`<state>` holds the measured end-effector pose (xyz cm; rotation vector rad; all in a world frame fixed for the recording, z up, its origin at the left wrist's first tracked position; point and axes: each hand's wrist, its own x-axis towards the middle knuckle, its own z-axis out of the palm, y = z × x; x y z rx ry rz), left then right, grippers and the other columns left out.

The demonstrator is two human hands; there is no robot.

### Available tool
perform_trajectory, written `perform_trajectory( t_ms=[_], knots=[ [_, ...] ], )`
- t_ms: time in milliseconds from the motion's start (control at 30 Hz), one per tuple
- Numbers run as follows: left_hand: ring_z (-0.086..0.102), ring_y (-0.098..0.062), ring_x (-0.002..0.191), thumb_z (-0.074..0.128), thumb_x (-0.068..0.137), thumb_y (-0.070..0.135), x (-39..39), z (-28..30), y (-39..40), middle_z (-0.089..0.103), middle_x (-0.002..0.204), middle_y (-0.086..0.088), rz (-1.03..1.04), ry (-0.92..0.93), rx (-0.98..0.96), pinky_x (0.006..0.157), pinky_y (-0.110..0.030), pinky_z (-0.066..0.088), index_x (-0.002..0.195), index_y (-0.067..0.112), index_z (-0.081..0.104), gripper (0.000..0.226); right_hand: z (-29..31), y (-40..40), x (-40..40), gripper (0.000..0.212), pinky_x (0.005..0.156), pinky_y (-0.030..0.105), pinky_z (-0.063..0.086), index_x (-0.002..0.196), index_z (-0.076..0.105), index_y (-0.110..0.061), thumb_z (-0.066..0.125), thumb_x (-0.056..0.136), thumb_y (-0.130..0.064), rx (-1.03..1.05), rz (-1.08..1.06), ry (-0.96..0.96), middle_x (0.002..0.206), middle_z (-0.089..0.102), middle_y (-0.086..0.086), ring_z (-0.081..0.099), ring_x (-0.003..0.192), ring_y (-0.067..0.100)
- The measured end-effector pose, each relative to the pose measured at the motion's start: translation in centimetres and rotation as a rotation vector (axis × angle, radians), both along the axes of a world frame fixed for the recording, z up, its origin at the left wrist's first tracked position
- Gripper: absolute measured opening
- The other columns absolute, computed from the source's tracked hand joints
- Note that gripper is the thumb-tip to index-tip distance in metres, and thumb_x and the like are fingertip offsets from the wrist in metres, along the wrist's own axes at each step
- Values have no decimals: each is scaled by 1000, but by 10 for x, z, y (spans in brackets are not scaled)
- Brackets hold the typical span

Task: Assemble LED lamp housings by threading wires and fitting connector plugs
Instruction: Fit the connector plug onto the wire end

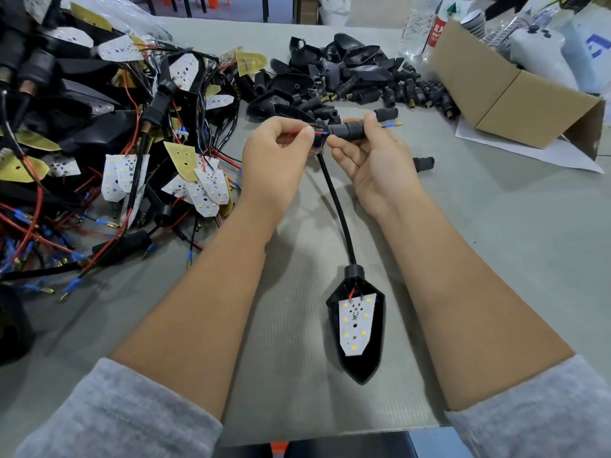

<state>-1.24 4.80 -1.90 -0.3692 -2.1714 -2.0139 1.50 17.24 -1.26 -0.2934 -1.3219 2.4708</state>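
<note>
A black arrow-shaped lamp housing (358,328) with a white LED board (356,322) inside lies on the table between my forearms. A black sleeved cable (337,203) runs from it up to my hands. My left hand (276,160) pinches the red wire (297,132) near its blue-tipped end. My right hand (373,160) grips a black connector plug (347,131), and a gold-tipped wire end (391,125) sticks out of the plug's right side. The wire meets the plug's left opening between my fingertips.
A tangled heap of wired LED boards and housings (109,143) fills the left. Empty black housings and plugs (344,77) are piled at the back. A cardboard box (509,90) and water bottles (426,24) stand at the right. One loose plug (423,163) lies beside my right hand.
</note>
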Motion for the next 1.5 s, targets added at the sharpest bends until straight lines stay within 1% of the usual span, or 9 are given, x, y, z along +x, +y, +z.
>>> perform_trajectory(
  t_ms=[100, 200, 333, 467, 700, 900, 1133, 1300, 1500],
  knots=[
    [58, 1, 68, 64, 93, 15, -1, 1, -1, 63, 74, 9, 15, -16, 26, 72, -24, 52, 82, 21, 64, 12, 0, 0, -1, 28, 56, 21, 55, 92, 54, -3, 40, 106, -22, -36, -10, 4, 67, 71, 7, 72, 62, 15],
    [55, 6, 59, 67, 91, 12, 3, 1, -1, 63, 65, 14, -47, 26, 8, 63, -15, 45, 77, 22, 66, 17, -1, 0, 0, 28, 56, 22, 55, 92, 55, -3, 41, 105, -23, -44, 1, 5, 67, 71, 8, 71, 62, 15],
    [54, 7, 59, 67, 91, 11, 7, 1, 0, 64, 69, 10, -100, 54, -20, 61, -11, 42, 81, 19, 69, 13, -1, 1, 0, 27, 57, 21, 55, 96, 55, -1, 42, 105, -24, -21, 21, 1, 72, 71, 10, 71, 63, 14],
    [59, 4, 65, 60, 95, 15, 5, 1, 1, 65, 71, 11, -64, -24, -4, 66, -18, 48, 86, 22, 66, 13, 2, -1, 2, 28, 59, 22, 56, 95, 56, -2, 42, 105, -23, -29, 54, -8, 73, 72, 11, 70, 62, 15],
    [65, -5, 68, 53, 98, 12, 2, 1, -1, 70, 80, 1, 8, -124, 140, 65, -22, 54, 86, 17, 58, 14, 3, -3, 6, 13, 72, 24, 59, 95, 55, -4, 47, 96, 6, -20, 147, 16, 82, 67, 11, 72, 72, 17],
    [68, -20, 85, 59, 95, 13, 0, -1, -2, 70, 85, -5, 25, -60, 27, 79, -36, 55, 80, 23, 61, 18, 1, -4, 4, 4, 69, 21, 57, 91, 58, -3, 57, 94, -1, 22, 115, 1, 79, 71, 9, 72, 71, 13],
    [66, -15, 79, 61, 94, 13, 4, 1, -1, 68, 77, 1, -33, -18, -48, 75, -31, 54, 79, 23, 64, 18, 1, -3, 4, 14, 66, 20, 56, 86, 51, -10, 63, 92, -5, 15, 118, -3, 74, 70, 3, 71, 67, 11],
    [63, -8, 70, 55, 96, 9, 3, 2, 1, 67, 81, 0, 5, -104, 99, 65, -23, 54, 89, 17, 62, 13, 3, -6, 6, 12, 67, 21, 56, 93, 52, -8, 64, 93, -11, 23, 116, 2, 75, 68, 5, 71, 69, 12],
    [66, -13, 66, 60, 94, 9, -1, -2, 0, 68, 78, -4, 5, -121, 89, 73, -32, 59, 84, 13, 65, 12, 3, -6, 6, 11, 68, 22, 58, 94, 52, -7, 63, 93, -9, 16, 125, 2, 80, 65, 7, 71, 69, 13]
  ],
)
